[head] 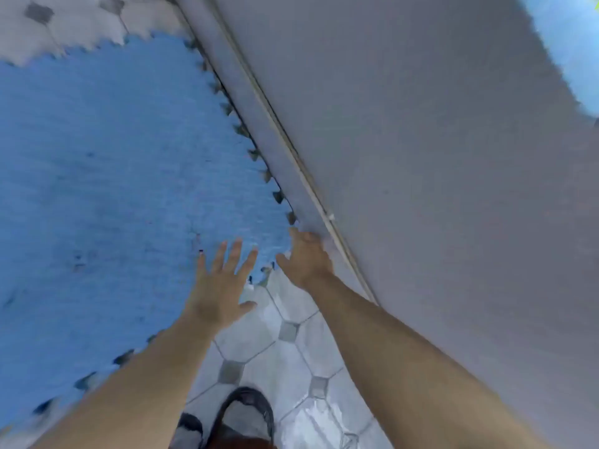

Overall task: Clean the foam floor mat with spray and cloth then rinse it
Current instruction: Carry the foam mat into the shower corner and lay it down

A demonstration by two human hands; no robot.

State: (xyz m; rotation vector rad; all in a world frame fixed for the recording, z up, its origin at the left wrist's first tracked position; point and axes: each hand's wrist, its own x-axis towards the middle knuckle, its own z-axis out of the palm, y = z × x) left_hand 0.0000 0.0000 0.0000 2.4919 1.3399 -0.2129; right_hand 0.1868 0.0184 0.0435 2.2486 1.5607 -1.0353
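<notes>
A large blue foam mat (107, 176) with toothed interlocking edges lies flat on the tiled floor, its right edge along the base of a grey wall. Dark smudges mark its surface. My left hand (220, 286) hovers or rests over the mat's near right corner with fingers spread and straight. My right hand (306, 257) reaches to that same corner beside the wall; its fingertips sit at the mat's edge, and whether they pinch it is blurred. No spray bottle or cloth is in view.
A grey wall (421, 157) with a thin pale strip (291, 150) along its base rises at the right. White floor tiles (275, 358) with grey diamonds lie below the mat. My dark sandal (249, 406) stands at the bottom centre. Another blue mat edge (570, 43) shows top right.
</notes>
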